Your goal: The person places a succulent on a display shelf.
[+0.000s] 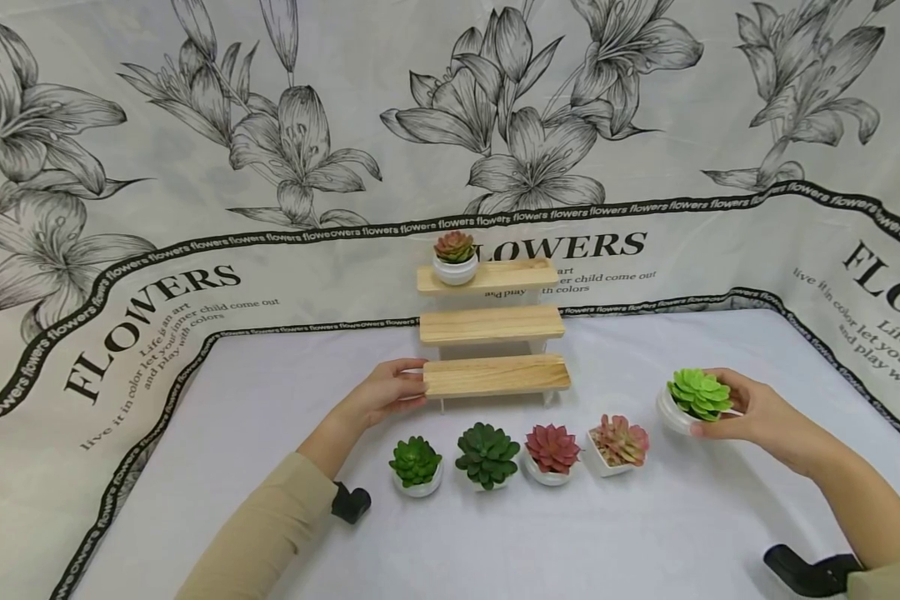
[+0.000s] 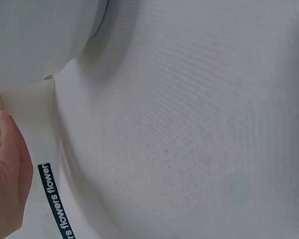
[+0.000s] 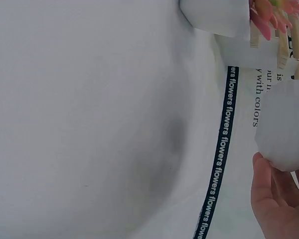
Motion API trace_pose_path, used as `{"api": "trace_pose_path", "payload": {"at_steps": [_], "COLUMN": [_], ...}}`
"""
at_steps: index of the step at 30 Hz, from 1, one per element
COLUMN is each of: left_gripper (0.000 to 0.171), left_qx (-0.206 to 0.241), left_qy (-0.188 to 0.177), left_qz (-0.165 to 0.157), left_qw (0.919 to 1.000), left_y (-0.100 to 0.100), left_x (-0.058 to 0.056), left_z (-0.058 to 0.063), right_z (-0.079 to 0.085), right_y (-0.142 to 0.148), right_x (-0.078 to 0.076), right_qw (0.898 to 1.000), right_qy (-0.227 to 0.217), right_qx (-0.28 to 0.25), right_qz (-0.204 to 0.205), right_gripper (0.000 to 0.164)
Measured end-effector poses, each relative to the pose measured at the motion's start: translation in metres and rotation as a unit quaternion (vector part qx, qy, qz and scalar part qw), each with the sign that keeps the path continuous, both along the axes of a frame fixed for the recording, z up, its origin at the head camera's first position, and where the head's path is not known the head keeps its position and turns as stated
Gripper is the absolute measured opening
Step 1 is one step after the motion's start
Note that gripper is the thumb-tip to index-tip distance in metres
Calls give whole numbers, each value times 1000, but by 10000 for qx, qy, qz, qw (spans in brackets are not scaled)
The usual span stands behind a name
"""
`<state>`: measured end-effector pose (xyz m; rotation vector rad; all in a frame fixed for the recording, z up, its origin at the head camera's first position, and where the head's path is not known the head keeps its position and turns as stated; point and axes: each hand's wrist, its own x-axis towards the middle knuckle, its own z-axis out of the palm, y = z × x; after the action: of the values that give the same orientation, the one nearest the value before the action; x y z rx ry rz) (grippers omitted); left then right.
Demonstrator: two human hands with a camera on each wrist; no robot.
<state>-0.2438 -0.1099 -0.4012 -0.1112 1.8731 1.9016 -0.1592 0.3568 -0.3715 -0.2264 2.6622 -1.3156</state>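
My right hand (image 1: 757,417) holds a bright green succulent (image 1: 699,394) by its round white pot (image 3: 284,127), off the table to the right of the row. With its fingers at the left end of the lowest step, my left hand (image 1: 382,393) grips a three-step wooden display stand (image 1: 497,377). A reddish-green succulent (image 1: 454,257) in a white pot sits at the left of the top step. In the left wrist view, the left fingers (image 2: 12,149) meet the wood at the frame's edge.
In front of the stand, several potted succulents stand in a row: a small green one (image 1: 416,465), a dark green one (image 1: 487,454), a red one (image 1: 552,452) and a pink one (image 1: 619,444) in a square pot. Behind hangs a flower-printed cloth (image 1: 330,275).
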Motion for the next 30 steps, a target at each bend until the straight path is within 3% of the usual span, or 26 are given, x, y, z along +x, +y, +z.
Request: {"api": "trace_pose_path", "payload": {"at_steps": [11,30], "left_gripper": [51,50], "left_qx": [16,-56], "left_qy": [43,-7], "left_qz": [32,10], "left_qw": [10000,10000], "left_y": [0,0], "left_x": [1,-2], "left_z": [0,-1], "right_z": [30,90], "right_y": [-13,-82], "right_x": [-18,-70], "right_qw": [9999,9990], "right_qy": [-32,-242], "right_qx": [137,-342], "right_qz": [16,166], "right_gripper": [64,77]}}
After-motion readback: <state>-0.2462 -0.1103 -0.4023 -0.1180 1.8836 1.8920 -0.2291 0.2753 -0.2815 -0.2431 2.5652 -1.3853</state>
